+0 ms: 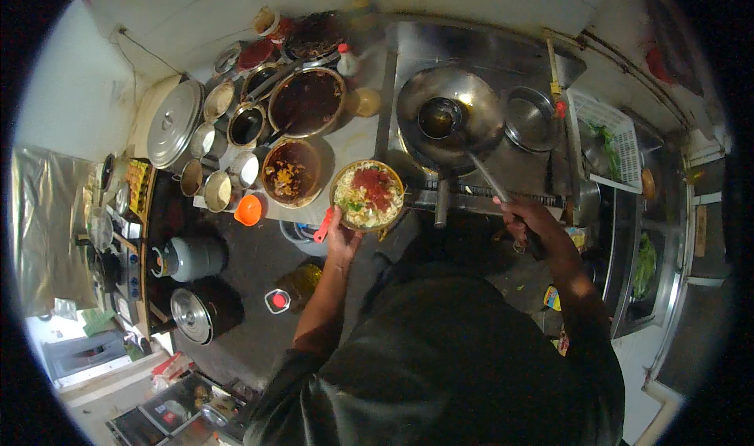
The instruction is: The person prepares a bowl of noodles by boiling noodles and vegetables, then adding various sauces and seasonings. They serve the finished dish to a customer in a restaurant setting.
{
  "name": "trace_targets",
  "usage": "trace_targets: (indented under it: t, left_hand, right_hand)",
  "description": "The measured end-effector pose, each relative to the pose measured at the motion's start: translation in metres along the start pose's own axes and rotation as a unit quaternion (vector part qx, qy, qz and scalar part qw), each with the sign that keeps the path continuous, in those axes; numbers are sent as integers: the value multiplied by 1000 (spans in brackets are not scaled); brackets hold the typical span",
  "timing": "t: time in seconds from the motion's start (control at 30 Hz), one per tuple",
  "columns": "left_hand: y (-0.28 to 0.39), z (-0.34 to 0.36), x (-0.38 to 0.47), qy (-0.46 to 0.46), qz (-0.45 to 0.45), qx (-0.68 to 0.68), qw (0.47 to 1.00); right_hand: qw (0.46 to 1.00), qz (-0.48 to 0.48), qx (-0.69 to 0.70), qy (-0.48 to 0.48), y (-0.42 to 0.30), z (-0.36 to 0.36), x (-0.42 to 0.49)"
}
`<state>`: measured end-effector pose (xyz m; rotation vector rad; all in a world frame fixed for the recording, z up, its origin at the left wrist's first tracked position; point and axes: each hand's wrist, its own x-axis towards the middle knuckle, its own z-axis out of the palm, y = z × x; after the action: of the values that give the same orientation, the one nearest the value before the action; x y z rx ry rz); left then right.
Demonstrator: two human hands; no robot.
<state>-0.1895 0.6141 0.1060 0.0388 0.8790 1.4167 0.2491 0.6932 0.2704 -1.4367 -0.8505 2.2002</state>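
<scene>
My left hand (pixel 343 235) holds up a round bowl of pale shredded food (pixel 369 196) topped with red powder and some green bits, near the counter's front edge. My right hand (pixel 519 217) grips the long handle of a metal ladle (pixel 439 117). The ladle's round cup rests low over the inside of a steel wok (pixel 480 101) and holds a dark, shiny liquid. The wok sits on the stove with its own handle pointing towards me. Left of the bowl stands a large pot with orange-brown contents (pixel 291 172).
Seasoning pots (pixel 247 125) and a large pot of dark sauce (pixel 307 101) crowd the counter at the left. An orange bowl (pixel 248 209) is at its edge. Right of the wok sit a metal pan (pixel 529 119) and a white basket (pixel 630 151). A gas cylinder (pixel 197 258) stands on the floor.
</scene>
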Motion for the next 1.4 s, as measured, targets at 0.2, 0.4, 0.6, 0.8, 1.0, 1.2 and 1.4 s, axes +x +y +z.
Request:
trace_targets:
  t: [0.2,0.4,0.6,0.8,1.0,1.2,1.4]
  left_hand:
    - [-4,-1,19,17,-17,-20,999]
    - [1,-2,27,-66,6,-24,998]
    - [9,0,25,-65,-18,-66,996]
    - [15,0,18,-93,-14,-75,993]
    - [15,-11,16,-111,-4,-83,990]
    - [11,-9,19,-87,-16,-70,994]
    - [3,-1,25,-74,-6,-65,995]
  right_hand:
    - [997,-29,-60,-37,-10,28,-53]
    - [997,20,-63,-28,-14,64,-100]
    - [992,54,-104,-37,-10,85,-119]
    - [990,64,-119,-46,-8,94,-124]
    - [979,62,-188,-54,-5,100,-125]
    - [976,49,-209,-39,-8,99,-127]
    - [971,52,-231,-36,-15,91,-121]
